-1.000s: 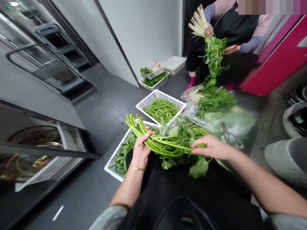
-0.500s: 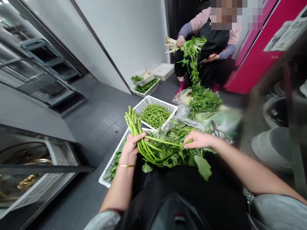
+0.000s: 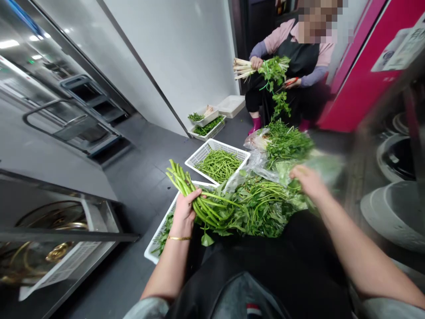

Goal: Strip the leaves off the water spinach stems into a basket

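My left hand [image 3: 186, 206] is closed round a bunch of long green leafy stems [image 3: 209, 210], cut ends pointing up and left. A heap of loose leafy greens [image 3: 262, 206] lies in front of my lap, on and around clear plastic. My right hand [image 3: 307, 181] is over the right side of that heap, near a plastic bag [image 3: 328, 166]. Motion smears its fingers, so whether it holds anything is unclear. Beyond my left hand, a white basket [image 3: 195, 159] contains trimmed green stems [image 3: 221, 165]. A second white basket [image 3: 152, 252] with leaves is partly under my left arm.
Opposite me a seated person [image 3: 299, 57] holds a bunch of pale-stemmed herbs [image 3: 272, 68] and red-handled scissors [image 3: 291, 82]. Several small trays [image 3: 230, 106] stand by the wall. A metal shelf [image 3: 109, 221] is on the left, white buckets [image 3: 392, 208] on the right.
My right hand has moved right and forward, away from the stem it was pulling at by the bunch. My left hand keeps its hold. The view has shifted slightly.
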`<state>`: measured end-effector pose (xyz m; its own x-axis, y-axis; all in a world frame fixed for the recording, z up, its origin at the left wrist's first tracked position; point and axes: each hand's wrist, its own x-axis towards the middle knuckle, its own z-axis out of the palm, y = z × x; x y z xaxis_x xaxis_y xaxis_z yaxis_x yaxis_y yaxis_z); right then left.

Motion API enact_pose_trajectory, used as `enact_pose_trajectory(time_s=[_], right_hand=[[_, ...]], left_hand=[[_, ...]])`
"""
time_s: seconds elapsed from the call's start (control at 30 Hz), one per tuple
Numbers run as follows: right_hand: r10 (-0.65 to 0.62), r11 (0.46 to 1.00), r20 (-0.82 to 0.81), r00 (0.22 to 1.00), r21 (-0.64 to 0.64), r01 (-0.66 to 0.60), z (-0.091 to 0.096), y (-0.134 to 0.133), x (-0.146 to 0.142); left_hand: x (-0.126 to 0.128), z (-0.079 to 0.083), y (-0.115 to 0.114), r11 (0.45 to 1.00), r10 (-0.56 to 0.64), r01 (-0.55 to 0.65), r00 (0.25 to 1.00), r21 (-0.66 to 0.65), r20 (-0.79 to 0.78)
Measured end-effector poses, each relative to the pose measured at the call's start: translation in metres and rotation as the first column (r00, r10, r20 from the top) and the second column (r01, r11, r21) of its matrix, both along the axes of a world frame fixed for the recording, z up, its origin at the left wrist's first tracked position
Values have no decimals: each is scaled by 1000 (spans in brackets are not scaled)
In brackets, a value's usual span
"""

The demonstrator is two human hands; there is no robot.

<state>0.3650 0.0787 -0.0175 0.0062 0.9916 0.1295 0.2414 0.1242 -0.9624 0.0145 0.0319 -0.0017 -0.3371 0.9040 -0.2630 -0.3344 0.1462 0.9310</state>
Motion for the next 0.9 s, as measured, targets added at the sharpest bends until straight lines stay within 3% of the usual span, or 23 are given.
enact_pose_trajectory(time_s=[0.07,0.13,0.2,0.23,0.27,0.3,0.37,0.43,0.47,0.53,0.63,0.77,0.83,0.9], right_hand=[[234,969,234,944,23,-246,11,-8,-26],[429,862,528,733,4,-508,12,-17,-67],[478,775,680,556,-29,-631,6,-22,-102],[492,760,677,547,-27,-650,1,-23,-111],[499,773,623,603,-6,-634,-5,-22,-114],[476,820,514,714,34,-571,-10,-20,-109],[271,952,180,946,96,-291,-17,-14,-85],[-6,998,-64,998,67,11,-20,-7,-52],[-59,997,-86,995,51,64,-19,-4,-39],[80,996,47,996,24,-81,-14,-3,-26],[394,914,343,852,-50,-403,-3,-9,-45],[434,844,579,690,7,-537,1,-14,-98],[449,780,670,591,28,-625,0,-17,-116],[459,717,678,575,99,-690,1,-23,-123]], left_hand=[[4,-1,4,1000,-11,11,1000,5,7],[9,-2,6,999,-30,29,999,12,14],[12,-5,6,999,-43,43,998,9,35],[12,-7,6,999,-47,47,998,2,51],[12,-9,5,999,-45,45,997,-8,68],[10,-13,4,999,-35,37,996,-23,88],[7,-20,1,998,20,-11,992,-68,124],[5,-27,0,993,83,-69,986,-101,142],[6,-30,0,991,99,-84,985,-105,142],[12,-31,0,994,90,-81,987,-77,131],[25,-27,2,999,42,-42,993,-7,107],[39,-21,0,999,-11,7,995,42,96],[42,-20,-4,998,-25,19,995,62,99],[44,-22,-8,997,-48,41,992,62,113]])
